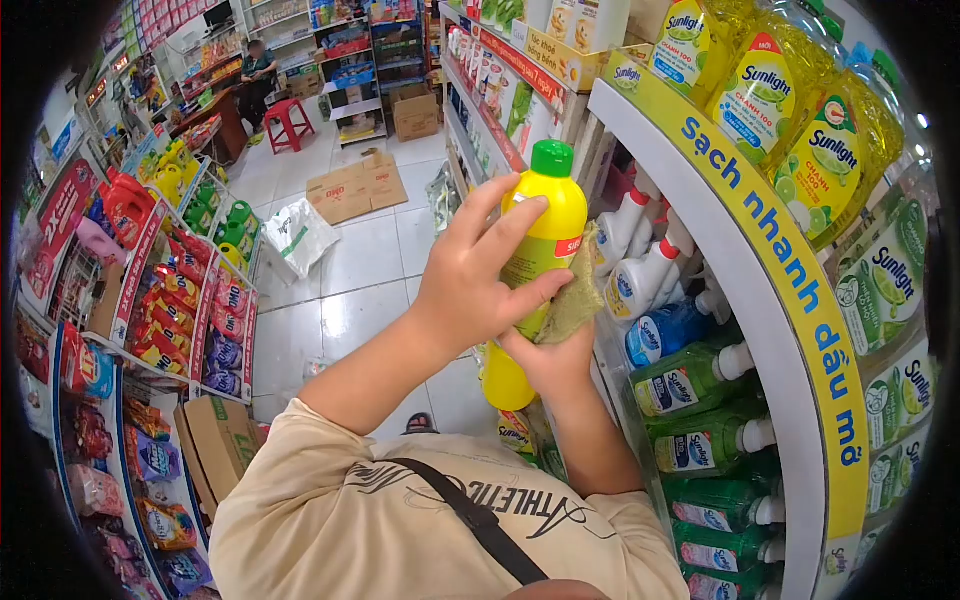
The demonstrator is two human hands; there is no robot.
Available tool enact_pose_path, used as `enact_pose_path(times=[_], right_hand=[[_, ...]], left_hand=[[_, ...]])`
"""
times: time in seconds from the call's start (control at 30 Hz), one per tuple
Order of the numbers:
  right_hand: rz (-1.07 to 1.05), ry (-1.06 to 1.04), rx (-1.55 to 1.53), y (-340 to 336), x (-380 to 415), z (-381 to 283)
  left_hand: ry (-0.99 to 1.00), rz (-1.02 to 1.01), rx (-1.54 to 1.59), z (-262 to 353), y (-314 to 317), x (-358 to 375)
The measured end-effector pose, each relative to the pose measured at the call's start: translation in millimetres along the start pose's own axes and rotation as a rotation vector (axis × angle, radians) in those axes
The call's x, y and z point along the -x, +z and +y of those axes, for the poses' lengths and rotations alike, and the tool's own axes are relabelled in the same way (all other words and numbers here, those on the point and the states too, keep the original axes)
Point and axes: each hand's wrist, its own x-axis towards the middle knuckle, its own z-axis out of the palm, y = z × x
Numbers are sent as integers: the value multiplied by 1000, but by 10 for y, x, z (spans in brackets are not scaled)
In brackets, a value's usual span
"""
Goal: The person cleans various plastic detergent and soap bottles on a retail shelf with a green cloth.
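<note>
A yellow bottle [548,200] with a green cap is held tilted in front of my chest. My left hand [485,260] wraps around its upper half, fingers toward the cap and thumb across the label. Lower down, my right hand [558,360] grips an olive-green cloth [575,303] pressed against the bottle's right side. Part of the right hand's fingers is hidden behind the cloth and bottle. The bottle's yellow base [508,380] shows below the hands. Close by on the right stand white spray bottles [632,285] on a shelf.
A curved shelf front [790,220] bears yellow Sunlight bottles [765,90], with green bottles [690,390] lower down. Detergent packs [165,310] fill the left shelves. Flattened cardboard [355,190] and a white plastic bag [300,238] lie on the floor. Behind are a red stool [288,122] and a person [258,85].
</note>
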Motion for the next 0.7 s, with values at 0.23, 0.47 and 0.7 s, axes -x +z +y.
enact_pose_path(times=[0.23, 0.47, 0.7], right_hand=[[-10, -18, -97, 89, -10, -63], [57, 12, -140, 380, -64, -112], [78, 64, -173, 840, -187, -42]], left_hand=[[39, 15, 34, -63, -87, 48], [103, 29, 139, -357, -280, 62], [46, -7, 198, -792, -565, 36]])
